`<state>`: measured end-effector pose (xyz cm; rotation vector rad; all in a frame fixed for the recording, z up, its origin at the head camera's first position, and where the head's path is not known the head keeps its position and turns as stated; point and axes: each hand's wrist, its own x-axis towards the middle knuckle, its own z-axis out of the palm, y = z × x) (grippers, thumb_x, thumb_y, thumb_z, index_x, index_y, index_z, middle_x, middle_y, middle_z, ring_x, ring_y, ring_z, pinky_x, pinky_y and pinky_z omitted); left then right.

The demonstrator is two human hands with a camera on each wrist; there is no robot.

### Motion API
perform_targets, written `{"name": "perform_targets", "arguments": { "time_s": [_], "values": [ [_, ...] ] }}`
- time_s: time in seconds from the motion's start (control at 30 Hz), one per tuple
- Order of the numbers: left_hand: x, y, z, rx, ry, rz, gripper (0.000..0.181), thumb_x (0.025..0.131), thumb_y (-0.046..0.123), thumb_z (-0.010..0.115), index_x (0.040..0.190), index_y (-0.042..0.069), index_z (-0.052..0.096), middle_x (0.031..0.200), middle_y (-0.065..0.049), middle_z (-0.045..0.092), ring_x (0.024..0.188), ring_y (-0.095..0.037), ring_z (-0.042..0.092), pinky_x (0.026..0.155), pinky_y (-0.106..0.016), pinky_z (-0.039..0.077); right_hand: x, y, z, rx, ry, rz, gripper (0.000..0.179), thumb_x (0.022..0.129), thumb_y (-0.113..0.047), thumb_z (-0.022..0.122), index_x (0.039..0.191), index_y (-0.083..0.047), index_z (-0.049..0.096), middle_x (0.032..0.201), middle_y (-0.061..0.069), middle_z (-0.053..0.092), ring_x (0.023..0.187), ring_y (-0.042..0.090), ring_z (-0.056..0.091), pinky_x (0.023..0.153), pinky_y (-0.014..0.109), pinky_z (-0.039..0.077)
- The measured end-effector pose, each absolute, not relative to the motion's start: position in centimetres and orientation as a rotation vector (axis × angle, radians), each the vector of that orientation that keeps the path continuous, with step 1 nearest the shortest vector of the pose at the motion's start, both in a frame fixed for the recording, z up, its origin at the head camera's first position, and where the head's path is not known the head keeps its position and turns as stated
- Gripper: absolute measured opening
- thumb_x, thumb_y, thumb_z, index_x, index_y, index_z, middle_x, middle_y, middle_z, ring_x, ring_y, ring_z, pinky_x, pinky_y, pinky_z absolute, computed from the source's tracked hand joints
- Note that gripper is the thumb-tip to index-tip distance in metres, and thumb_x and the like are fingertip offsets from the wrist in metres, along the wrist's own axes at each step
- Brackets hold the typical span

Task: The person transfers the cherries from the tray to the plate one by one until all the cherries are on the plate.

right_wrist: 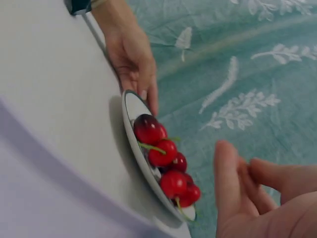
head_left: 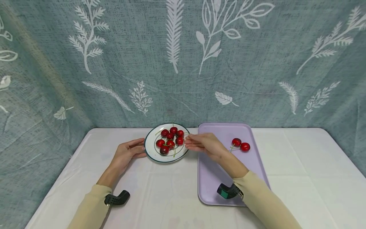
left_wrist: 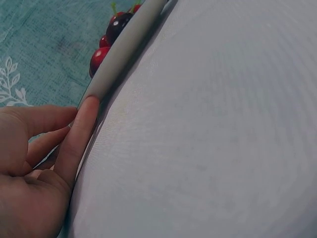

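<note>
A white plate [head_left: 152,151] with a dark rim stands near the table's far edge and bears several red cherries [head_left: 170,144] with green stems. My left hand [head_left: 128,153] holds the plate's left rim; in the left wrist view a thumb and fingers [left_wrist: 81,136] pinch its edge. At the plate's right rim is my right hand [head_left: 204,143], fingers stretched toward the cherries. In the right wrist view my right hand's fingertips stand apart from the cherries [right_wrist: 173,183], with no fruit between them. Two cherries [head_left: 240,144] with stems lie on the lilac tray [head_left: 211,178].
The lilac tray lies right of the plate, under my right forearm. A white cloth covers the table [head_left: 166,197]. Behind it hangs a grey-green curtain [head_left: 128,47] with white leaf prints, close to the plate and tray.
</note>
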<state>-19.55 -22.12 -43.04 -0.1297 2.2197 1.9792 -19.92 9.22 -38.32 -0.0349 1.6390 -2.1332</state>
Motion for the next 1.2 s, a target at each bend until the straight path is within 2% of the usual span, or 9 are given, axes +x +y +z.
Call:
{"name": "perform_targets", "arguments": {
  "time_s": [0.2,0.3,0.37,0.47,0.53,0.6,0.83,1.07,1.2],
  "values": [
    [-19.5,-22.1,-43.0,-0.148,2.209,1.980,0.054,0.094,-0.003,0.055,0.146,-0.005,0.040,0.144,-0.028,0.043,0.095,-0.007,0.067,0.084,-0.028,0.061,-19.4,12.5,-38.3,0.044,1.473,-2.227,0.048,0.106,-0.017,0.044,0.136,0.019,0.041,0.096,0.010,0.072,0.091,0.016,0.070,0.090,0.028,0.059],
    [-19.6,-22.1,-43.0,-0.141,2.194,1.991,0.054,0.094,-0.004,0.054,0.146,-0.006,0.040,0.144,-0.029,0.042,0.094,-0.007,0.067,0.084,-0.028,0.061,-19.1,14.3,-38.6,0.087,1.459,-2.245,0.048,0.106,-0.020,0.043,0.136,0.018,0.041,0.095,0.011,0.072,0.091,0.017,0.070,0.089,0.028,0.059],
    [-19.6,-22.2,-43.0,-0.136,2.185,2.001,0.054,0.094,-0.005,0.054,0.146,-0.006,0.039,0.144,-0.030,0.041,0.093,-0.007,0.068,0.084,-0.028,0.061,-18.9,15.6,-38.8,0.115,1.437,-2.250,0.043,0.106,-0.020,0.043,0.129,0.016,0.049,0.092,0.011,0.072,0.090,0.017,0.071,0.087,0.027,0.060],
    [-19.6,-22.2,-42.9,-0.127,2.183,2.007,0.053,0.094,-0.005,0.054,0.146,-0.007,0.039,0.144,-0.031,0.041,0.091,-0.006,0.068,0.084,-0.028,0.061,-18.6,17.3,-39.3,0.182,1.400,-2.237,0.037,0.106,-0.022,0.043,0.109,0.008,0.065,0.090,0.010,0.073,0.087,0.017,0.071,0.084,0.025,0.061],
    [-19.5,-22.2,-42.9,-0.118,2.188,2.006,0.053,0.094,-0.005,0.053,0.145,-0.007,0.039,0.144,-0.031,0.041,0.091,-0.006,0.068,0.084,-0.028,0.061,-18.4,18.3,-39.6,0.224,1.393,-2.210,0.039,0.106,-0.024,0.043,0.095,0.001,0.070,0.088,0.010,0.073,0.085,0.016,0.072,0.081,0.024,0.061],
    [-19.5,-22.2,-42.9,-0.109,2.193,2.004,0.053,0.094,-0.005,0.054,0.145,-0.008,0.039,0.144,-0.031,0.041,0.092,-0.007,0.068,0.084,-0.028,0.061,-18.1,19.2,-39.8,0.253,1.395,-2.183,0.043,0.106,-0.026,0.042,0.089,-0.001,0.072,0.089,0.009,0.073,0.084,0.016,0.072,0.080,0.024,0.062],
    [-19.5,-22.1,-43.0,-0.106,2.210,1.999,0.053,0.093,-0.005,0.055,0.144,-0.008,0.040,0.142,-0.031,0.043,0.093,-0.006,0.067,0.085,-0.028,0.061,-17.3,21.4,-39.9,0.260,1.489,-2.097,0.045,0.107,-0.026,0.039,0.097,0.005,0.070,0.091,0.012,0.073,0.087,0.019,0.072,0.083,0.028,0.062],
    [-19.6,-22.1,-43.1,-0.111,2.202,2.009,0.054,0.093,-0.005,0.056,0.144,-0.008,0.041,0.141,-0.030,0.043,0.093,-0.007,0.068,0.085,-0.029,0.061,-17.0,22.5,-39.6,0.279,1.676,-2.018,0.048,0.104,-0.022,0.048,0.126,0.021,0.051,0.091,0.012,0.073,0.085,0.020,0.073,0.082,0.031,0.062],
    [-19.6,-22.1,-43.0,-0.116,2.200,2.001,0.054,0.093,-0.004,0.056,0.145,-0.008,0.040,0.142,-0.030,0.043,0.094,-0.006,0.066,0.086,-0.029,0.060,-16.8,23.0,-39.7,0.311,1.841,-1.973,0.047,0.103,-0.021,0.050,0.121,0.022,0.053,0.083,0.011,0.073,0.076,0.016,0.073,0.073,0.028,0.064]
  ]
}}
